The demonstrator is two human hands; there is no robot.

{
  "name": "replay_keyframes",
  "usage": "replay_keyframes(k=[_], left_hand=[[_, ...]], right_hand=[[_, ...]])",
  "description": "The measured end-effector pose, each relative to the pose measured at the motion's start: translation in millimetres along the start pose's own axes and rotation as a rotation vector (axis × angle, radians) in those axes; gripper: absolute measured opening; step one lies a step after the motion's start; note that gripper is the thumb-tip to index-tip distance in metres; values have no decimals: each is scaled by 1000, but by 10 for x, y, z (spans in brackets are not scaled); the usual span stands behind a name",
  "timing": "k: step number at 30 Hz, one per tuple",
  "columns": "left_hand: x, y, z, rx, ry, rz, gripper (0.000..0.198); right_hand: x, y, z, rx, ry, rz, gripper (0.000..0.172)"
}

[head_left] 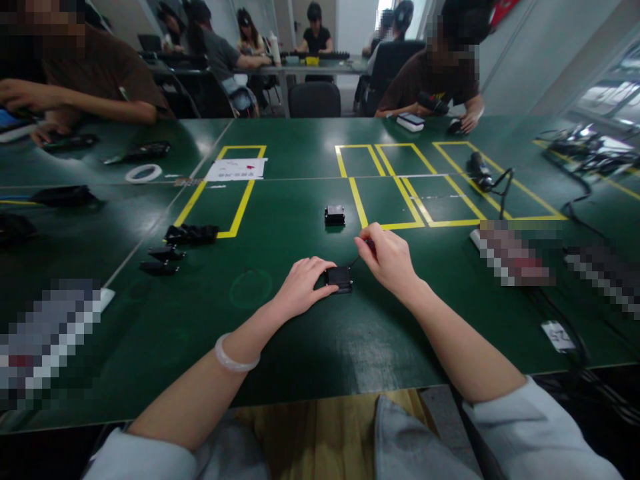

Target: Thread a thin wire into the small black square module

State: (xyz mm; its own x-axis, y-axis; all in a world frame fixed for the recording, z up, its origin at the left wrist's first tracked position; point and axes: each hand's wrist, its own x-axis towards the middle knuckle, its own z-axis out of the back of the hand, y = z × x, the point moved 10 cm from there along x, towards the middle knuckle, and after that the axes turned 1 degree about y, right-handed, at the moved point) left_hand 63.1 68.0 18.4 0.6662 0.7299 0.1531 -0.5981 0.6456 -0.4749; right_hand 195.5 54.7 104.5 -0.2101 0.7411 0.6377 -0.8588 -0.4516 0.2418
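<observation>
A small black box-shaped part (340,279) lies on the green table (300,347). My left hand (303,287) grips it from the left, thumb along the near side and fingers over the far left corner. My right hand (387,259) is closed around a thin dark tool (356,261), whose tip points down-left to the part's right corner. Whether the tip touches the part is too small to tell. A second black box-shaped part (335,215) sits farther back, just left of my right hand, touched by neither hand.
Several black parts (191,233) lie at the left, near yellow tape outlines and a paper sheet (237,169). A tape roll (143,174) is farther back. Cables (575,187) and a black cylindrical device (481,171) are at right. People sit across the table.
</observation>
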Motion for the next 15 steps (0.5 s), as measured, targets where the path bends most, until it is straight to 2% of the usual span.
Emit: replay_keyframes(k=[15], left_hand=[[3,-10,-1,-2,8,-1,35]], right_hand=[[-2,-16,-42,27,14,-17,20]])
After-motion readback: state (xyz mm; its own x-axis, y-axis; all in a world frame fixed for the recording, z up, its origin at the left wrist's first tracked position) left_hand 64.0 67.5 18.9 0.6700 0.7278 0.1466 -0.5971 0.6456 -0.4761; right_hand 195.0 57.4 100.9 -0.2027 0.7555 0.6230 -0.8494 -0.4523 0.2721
